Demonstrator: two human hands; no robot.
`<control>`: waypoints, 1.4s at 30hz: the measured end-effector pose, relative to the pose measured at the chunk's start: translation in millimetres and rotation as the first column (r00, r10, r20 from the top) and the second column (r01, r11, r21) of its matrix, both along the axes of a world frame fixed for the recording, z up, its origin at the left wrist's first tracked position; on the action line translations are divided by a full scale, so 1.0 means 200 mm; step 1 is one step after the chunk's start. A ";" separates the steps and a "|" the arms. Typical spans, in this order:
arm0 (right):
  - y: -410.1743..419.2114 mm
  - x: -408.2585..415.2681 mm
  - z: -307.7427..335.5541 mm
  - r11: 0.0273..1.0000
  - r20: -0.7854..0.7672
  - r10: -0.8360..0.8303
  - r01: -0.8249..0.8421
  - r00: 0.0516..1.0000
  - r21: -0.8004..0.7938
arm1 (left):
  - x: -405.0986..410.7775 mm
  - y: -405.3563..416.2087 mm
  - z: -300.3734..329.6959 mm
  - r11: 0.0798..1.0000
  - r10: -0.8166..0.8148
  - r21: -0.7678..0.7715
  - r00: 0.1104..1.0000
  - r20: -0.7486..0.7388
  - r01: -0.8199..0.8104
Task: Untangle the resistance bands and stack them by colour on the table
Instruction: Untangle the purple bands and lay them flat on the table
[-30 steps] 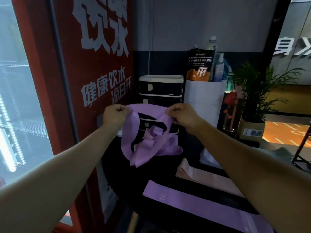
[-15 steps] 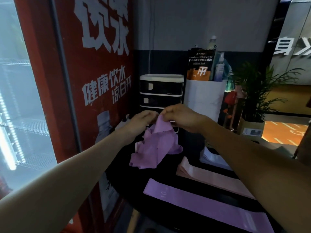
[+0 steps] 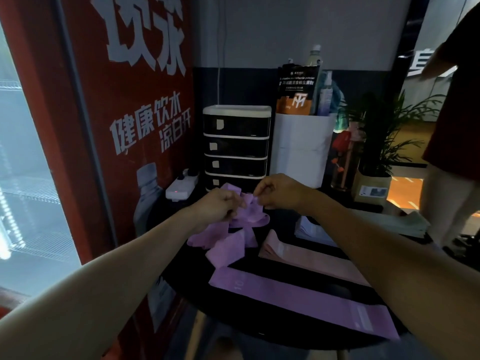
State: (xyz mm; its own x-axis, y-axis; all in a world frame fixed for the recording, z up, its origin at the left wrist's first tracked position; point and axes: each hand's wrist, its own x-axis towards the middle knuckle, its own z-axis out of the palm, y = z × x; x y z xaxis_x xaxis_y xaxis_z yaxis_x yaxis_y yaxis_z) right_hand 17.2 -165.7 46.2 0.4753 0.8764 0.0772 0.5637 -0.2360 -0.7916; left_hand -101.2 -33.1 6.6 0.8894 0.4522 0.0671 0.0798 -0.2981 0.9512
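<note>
Up near the middle of the view, the left hand [image 3: 219, 205] and the right hand [image 3: 279, 190] meet over a tangled purple band [image 3: 228, 237], each with fingers curled and pinching its crumpled top, the right at about three o'clock from the left and just beside it. From that pinch the tangle hangs and spills toward six o'clock, its lower folds resting on the dark round worktop [image 3: 272, 276]. At five o'clock from the tangle a flat purple band [image 3: 298, 297] lies stretched across the worktop, its near end touching or just beside the tangle's lowest fold; which of the two cannot be told. At three o'clock from the tangle a pink band [image 3: 311, 261] lies flat, roughly parallel to the purple one and apart from it. Behind the hands, at twelve o'clock, stands a small black drawer unit [image 3: 236, 146], with a white container [image 3: 301, 149] at its right holding a pouch and bottles. A white power strip [image 3: 180, 187] sits at ten o'clock from the left hand, beside a red vending machine [image 3: 130, 126]. A potted plant [image 3: 376, 157] stands at two o'clock.
</note>
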 end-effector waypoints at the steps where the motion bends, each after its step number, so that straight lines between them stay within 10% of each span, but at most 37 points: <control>1: -0.01 0.00 -0.04 0.999 0.034 0.012 -0.011 0.999 -0.045 | -0.01 0.00 -0.04 0.999 0.000 0.054 0.999 -0.032 0.002; 7: 0.01 -0.08 -0.25 0.978 0.202 0.109 -0.068 0.973 -0.196 | -0.07 0.03 -0.21 0.849 0.016 0.510 0.957 -0.290 0.141; 18: 0.08 -0.16 -0.38 0.947 0.088 0.150 -0.118 0.985 -0.300 | -0.25 0.08 -0.27 0.894 -0.106 0.332 0.862 -0.496 0.301; 30: 0.14 -0.17 -0.10 0.996 0.056 0.023 -0.028 0.998 0.090 | -0.14 0.14 0.01 0.960 0.058 0.276 0.995 -0.081 -0.034; 42: 0.23 -0.09 0.29 0.949 0.407 -0.166 0.033 0.898 0.314 | 0.03 0.11 0.22 0.990 0.060 0.112 0.974 0.218 -0.086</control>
State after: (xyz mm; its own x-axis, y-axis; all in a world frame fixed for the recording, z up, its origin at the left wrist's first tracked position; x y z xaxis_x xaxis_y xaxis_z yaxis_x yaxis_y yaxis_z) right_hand -0.3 -119.3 104.4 0.4218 0.7320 0.5350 0.8455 -0.1045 -0.5236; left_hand -95.5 -10.5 51.0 0.8137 0.4921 0.3095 -0.0955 -0.4120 0.9062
